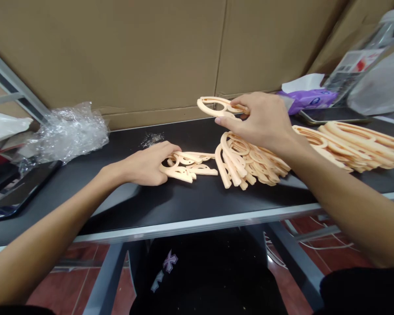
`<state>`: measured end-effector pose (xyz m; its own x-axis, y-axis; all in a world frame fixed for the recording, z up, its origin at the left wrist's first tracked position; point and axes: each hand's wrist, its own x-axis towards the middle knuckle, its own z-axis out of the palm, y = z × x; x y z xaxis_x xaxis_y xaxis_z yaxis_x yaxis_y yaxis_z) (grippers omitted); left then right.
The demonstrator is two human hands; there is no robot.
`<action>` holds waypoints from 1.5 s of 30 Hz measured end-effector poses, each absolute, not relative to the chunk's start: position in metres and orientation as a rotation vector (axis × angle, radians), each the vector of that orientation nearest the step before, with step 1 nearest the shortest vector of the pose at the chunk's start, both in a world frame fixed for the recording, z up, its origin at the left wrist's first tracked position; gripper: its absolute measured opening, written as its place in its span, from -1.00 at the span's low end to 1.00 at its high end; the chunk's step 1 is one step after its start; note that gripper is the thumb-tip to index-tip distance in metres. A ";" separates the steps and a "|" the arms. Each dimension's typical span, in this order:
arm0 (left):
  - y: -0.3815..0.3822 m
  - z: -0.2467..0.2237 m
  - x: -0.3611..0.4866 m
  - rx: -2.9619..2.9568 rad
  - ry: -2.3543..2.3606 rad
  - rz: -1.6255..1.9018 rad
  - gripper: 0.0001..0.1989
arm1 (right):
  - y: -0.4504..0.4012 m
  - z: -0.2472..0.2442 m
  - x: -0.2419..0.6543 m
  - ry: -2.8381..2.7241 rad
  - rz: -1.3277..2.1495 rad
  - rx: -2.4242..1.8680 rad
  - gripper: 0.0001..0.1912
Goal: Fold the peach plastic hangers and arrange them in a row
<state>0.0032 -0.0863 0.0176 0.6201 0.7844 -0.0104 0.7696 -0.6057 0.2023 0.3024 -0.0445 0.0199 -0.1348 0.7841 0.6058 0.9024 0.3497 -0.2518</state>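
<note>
Cream-coloured curved parts with round openings lie in groups on the black table (pixel 183 201). My left hand (pixel 149 164) is closed on the round end of the parts (pixel 186 166) at the left, which rest on the tabletop. Raised above the middle pile (pixel 249 162), my right hand (pixel 262 118) pinches one cream part (pixel 210 107) between thumb and fingers, its ring end pointing left. Another pile (pixel 354 144) sits under and beyond my right forearm, partly hidden by it.
Crumpled clear plastic (pixel 75 129) and a dark flat device (pixel 22 188) are at the left. At the back right are a purple tissue pack (pixel 310 98), a phone (pixel 334 115) and a plastic bag (pixel 380 83). Cardboard (pixel 134 57) stands behind the table.
</note>
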 end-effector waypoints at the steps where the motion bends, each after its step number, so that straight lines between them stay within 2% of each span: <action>1: -0.086 0.019 0.003 2.625 1.290 0.097 -0.38 | -0.045 0.020 0.302 -1.948 -0.226 -1.471 -0.43; 11: -0.084 0.022 -0.003 2.546 1.324 0.125 -0.13 | -0.047 0.023 0.304 -1.958 -0.211 -1.473 -0.45; 20: -0.082 0.029 0.004 2.531 1.381 0.538 -0.29 | -0.050 0.026 0.305 -1.935 -0.209 -1.464 -0.42; 26: -0.071 0.018 0.031 2.563 1.318 0.353 -0.23 | -0.053 0.029 0.306 -1.932 -0.150 -1.488 -0.39; 32: -0.071 0.004 0.033 2.405 1.275 0.374 0.10 | -0.050 0.026 0.304 -1.937 -0.104 -1.397 -0.48; 37: -0.068 0.006 0.024 2.311 1.232 0.382 -0.05 | -0.051 0.026 0.299 -1.951 0.116 -1.251 -0.51; 45: -0.052 0.009 -0.014 2.244 1.107 0.328 0.10 | -0.076 0.033 0.273 -2.114 0.335 -1.170 -0.43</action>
